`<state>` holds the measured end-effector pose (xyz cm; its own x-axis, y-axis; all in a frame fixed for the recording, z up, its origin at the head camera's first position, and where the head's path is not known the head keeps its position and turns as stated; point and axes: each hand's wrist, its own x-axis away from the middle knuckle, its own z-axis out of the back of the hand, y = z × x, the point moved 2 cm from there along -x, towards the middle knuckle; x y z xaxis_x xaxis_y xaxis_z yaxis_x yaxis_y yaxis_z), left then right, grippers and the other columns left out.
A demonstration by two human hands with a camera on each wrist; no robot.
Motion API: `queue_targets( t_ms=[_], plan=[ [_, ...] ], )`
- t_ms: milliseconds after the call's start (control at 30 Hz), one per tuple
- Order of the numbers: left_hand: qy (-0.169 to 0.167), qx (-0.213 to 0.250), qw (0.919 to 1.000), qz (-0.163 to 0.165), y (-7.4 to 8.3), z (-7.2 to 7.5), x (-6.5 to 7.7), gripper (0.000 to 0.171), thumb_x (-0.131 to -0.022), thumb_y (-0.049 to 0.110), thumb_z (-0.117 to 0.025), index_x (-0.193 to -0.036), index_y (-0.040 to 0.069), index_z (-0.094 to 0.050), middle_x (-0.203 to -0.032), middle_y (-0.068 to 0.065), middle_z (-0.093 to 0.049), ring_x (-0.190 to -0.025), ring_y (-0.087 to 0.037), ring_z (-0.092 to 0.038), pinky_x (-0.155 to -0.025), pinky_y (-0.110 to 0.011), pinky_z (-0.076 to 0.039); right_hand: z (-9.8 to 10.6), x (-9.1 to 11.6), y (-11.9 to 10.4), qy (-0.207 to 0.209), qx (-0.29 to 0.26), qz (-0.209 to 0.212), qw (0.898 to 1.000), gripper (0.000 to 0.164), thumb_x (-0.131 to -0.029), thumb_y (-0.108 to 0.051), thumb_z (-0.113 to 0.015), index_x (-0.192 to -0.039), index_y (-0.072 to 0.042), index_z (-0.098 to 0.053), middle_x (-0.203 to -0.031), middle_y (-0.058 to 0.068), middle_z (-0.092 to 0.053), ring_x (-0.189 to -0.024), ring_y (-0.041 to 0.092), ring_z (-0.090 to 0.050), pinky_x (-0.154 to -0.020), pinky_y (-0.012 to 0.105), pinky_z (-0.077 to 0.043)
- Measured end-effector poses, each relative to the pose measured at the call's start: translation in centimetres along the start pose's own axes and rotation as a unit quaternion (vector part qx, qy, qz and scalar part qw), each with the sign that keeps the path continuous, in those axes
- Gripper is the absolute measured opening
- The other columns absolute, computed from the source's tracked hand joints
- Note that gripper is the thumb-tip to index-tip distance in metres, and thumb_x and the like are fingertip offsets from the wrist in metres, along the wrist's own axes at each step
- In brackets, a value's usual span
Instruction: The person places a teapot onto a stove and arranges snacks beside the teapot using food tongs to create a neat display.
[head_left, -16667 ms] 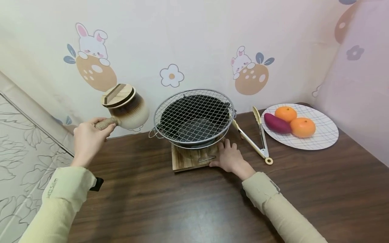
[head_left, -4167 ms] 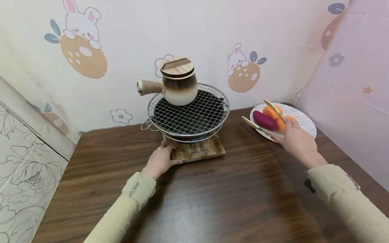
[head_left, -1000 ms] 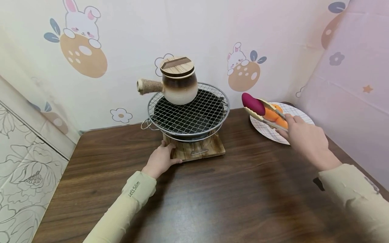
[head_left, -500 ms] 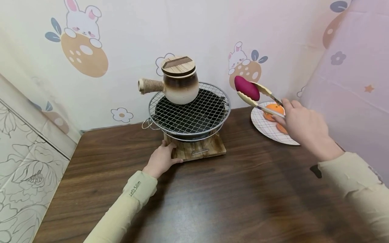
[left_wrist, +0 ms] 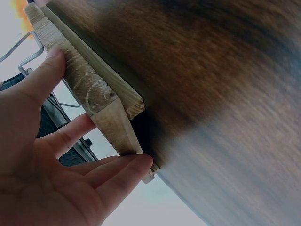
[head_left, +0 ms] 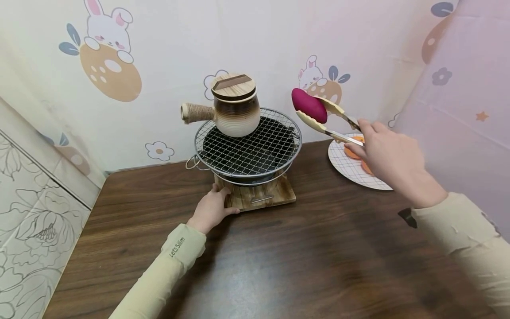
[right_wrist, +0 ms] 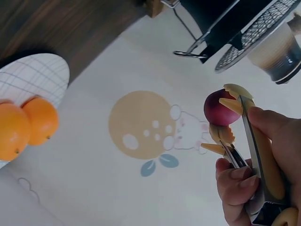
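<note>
One sweet potato (head_left: 308, 106), purple-red, plump, smooth

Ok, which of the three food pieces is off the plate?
The purple elongated piece: the tongs hold it in the air, while both oranges lie on the plate.

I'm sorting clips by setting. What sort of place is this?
Probably a corner at home, set up for cooking or pretend cooking: a round grill bearing a lidded pot stands on a wood-grain table, against a wall covering printed with cartoon bunnies.
</note>
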<state>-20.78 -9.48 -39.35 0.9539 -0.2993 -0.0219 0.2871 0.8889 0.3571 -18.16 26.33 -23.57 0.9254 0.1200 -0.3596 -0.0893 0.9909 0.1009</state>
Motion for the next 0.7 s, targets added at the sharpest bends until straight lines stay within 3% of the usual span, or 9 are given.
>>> queue_targets(
  t_ms=[333, 700],
  plan=[
    [0.0, 0.002, 1.0, 0.005, 0.1, 0.2, 0.1, 0.063, -0.078, 0.04, -0.077, -0.127, 0.004, -0.058, -0.14, -0.041, -0.04, -0.119, -0.05, -0.055, -0.086, -0.054, -0.053, 0.8, -0.2, -1.7, 0.002, 0.003, 0.011, 1.0, 0.061, -0.091, -0.04, -0.062, -0.138, -0.006, -0.043, -0.105, 0.02, -0.06, -0.064, 0.045, -0.058, -0.048, 0.056, -0.043],
    [0.006, -0.004, 1.0, -0.002, 0.0, 0.0, 0.0, 0.063, -0.078, 0.041, -0.077, -0.125, 0.004, -0.058, -0.137, -0.043, -0.042, -0.116, -0.051, -0.057, -0.086, -0.054, -0.053, 1.0, -0.3, -3.5, 0.032, -0.007, 0.054, 0.998, 0.054, -0.091, -0.039, -0.063, -0.127, -0.002, -0.048, -0.088, 0.018, -0.059, -0.057, 0.045, -0.057, -0.045, 0.055, -0.042]
  ],
)
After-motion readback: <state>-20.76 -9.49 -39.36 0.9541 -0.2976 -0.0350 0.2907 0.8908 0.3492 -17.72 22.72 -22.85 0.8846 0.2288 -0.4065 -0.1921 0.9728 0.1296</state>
